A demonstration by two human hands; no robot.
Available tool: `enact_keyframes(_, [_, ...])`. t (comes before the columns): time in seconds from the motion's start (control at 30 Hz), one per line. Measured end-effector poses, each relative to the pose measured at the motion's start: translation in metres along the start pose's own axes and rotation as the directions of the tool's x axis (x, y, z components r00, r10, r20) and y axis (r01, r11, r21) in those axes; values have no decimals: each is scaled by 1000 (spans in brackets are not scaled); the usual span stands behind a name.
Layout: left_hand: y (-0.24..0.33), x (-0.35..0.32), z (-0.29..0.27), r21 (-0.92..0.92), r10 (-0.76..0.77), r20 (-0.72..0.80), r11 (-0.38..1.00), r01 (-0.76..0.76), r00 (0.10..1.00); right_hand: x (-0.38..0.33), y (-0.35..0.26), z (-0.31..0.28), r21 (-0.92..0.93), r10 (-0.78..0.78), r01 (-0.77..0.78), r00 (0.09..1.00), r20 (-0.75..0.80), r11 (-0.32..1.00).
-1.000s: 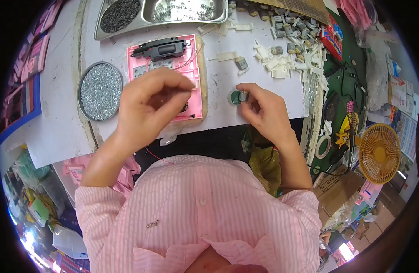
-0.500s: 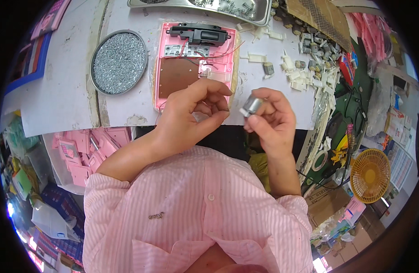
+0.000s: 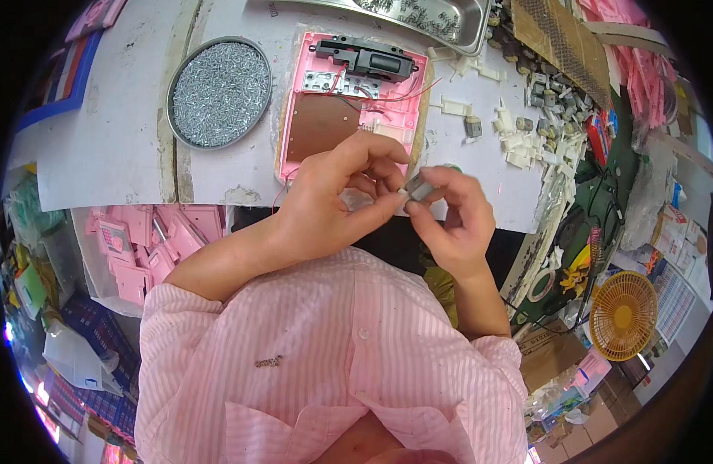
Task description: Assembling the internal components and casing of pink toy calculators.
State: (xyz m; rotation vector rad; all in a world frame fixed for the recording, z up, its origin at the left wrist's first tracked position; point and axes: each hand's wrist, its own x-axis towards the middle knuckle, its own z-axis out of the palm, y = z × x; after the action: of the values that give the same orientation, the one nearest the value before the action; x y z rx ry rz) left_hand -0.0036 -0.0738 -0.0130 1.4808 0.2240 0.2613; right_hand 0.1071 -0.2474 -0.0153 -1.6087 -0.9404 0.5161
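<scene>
A small silver motor (image 3: 420, 188) with a white end piece is pinched between the thumb and fingers of my right hand (image 3: 457, 220). Its white end meets the fingertips of my left hand (image 3: 325, 193). Those left fingers are closed together; whatever they hold, if anything, is too small or hidden to make out. Just beyond my left hand lies an open pink plastic housing (image 3: 298, 116), holding a black mechanism (image 3: 364, 58), a metal plate (image 3: 337, 83), a brown board (image 3: 321, 127) and thin red and dark wires. Part of the housing's near edge is behind my hand.
A round dish of small screws (image 3: 221, 93) stands left of the housing. Beyond it is a metal tray (image 3: 468, 39) with small metal parts. White plastic pieces and motors (image 3: 542, 127) are heaped at right. Pink parts (image 3: 140, 240) fill a bin below the table's left edge.
My hands have come together, bringing the motor's white end to my left fingertips. The motor has turned a little in my right hand. The whole view has shifted slightly.
</scene>
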Motion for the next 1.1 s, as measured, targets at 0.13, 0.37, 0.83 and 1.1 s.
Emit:
enact_keyframes(0.13, [-10,8,-8,494,554,143,678,-544,820,10,-11,-8,288,219,-209,976,-5,935])
enact_keyframes(0.37, [-6,9,-12,313,506,106,800,-512,856,17,-17,-6,272,230,-243,970,79,931])
enact_keyframes(0.83, [-3,7,-13,283,387,28,881,-379,922,30,-12,-8,-76,-194,204,974,116,976])
enact_keyframes(1.1, [11,46,-25,588,339,27,755,-289,940,23,-17,-38,-313,-210,212,977,42,926])
